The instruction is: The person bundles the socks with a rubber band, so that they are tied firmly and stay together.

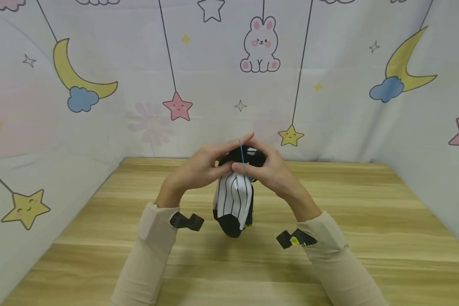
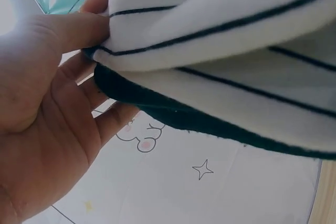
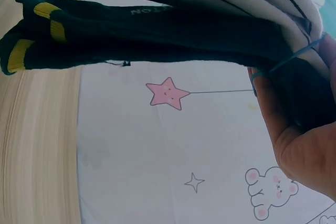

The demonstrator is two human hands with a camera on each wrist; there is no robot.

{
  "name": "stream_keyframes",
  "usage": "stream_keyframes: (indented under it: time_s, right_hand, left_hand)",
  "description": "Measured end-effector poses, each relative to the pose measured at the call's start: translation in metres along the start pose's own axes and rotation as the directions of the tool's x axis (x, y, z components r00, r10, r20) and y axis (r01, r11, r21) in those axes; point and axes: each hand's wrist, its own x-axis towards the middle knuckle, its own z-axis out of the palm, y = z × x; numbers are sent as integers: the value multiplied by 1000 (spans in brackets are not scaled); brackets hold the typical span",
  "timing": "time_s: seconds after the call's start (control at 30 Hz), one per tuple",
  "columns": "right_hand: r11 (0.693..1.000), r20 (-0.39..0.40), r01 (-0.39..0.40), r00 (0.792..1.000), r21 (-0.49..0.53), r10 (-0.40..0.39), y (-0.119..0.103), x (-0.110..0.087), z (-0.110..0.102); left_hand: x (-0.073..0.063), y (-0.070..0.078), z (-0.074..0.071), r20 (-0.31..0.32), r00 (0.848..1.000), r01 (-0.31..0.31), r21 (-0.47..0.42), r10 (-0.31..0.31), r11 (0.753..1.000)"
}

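A bundle of socks hangs between both hands above the table. White striped socks (image 1: 233, 195) with black toes face me; black socks (image 3: 210, 35) with yellow patches lie behind them in the right wrist view. My left hand (image 1: 202, 168) pinches the bundle's upper end from the left, with thumb on the striped cloth (image 2: 173, 19). From the right, my right hand (image 1: 271, 168) grips the same end. A thin blue elastic band (image 3: 296, 55) crosses the socks near the right fingers and looks stretched. How far it goes round is partly hidden.
The wooden table (image 1: 329, 263) spreads beneath the hands. A white backdrop cloth (image 1: 214, 55) with cartoon prints stands behind it and at both sides. Small black devices sit on both wrists, over beige sleeves (image 1: 145, 263).
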Motion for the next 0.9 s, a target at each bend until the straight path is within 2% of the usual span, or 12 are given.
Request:
stream_keyframes:
  time_s: [0.17,0.27,0.5,0.67,0.77,0.9]
  right_hand:
    - [998,-66,67,996,6,-67,-4,-1,-3]
    - [995,-96,98,990,-13,-99,-6,-1,-5]
    - [987,-91,139,985,-75,-146,-11,-2,-8]
    - [984,-128,165,977,-68,-173,-16,-3,-10]
    - [979,-157,195,966,-66,-204,-15,-4,-12]
    - [966,-218,248,941,-76,-259,-13,-4,-15]
  left_hand:
    - [3,2,2,-35,997,-66,39,67,997]
    - [5,4,3,-55,996,-67,76,72,995]
    - [4,5,2,-73,997,-23,118,32,993]
    - [1,7,-1,-121,991,68,97,-56,993]
    - [0,6,-2,-128,989,92,92,-80,991]
    - [1,4,-3,-111,992,78,92,-67,993]
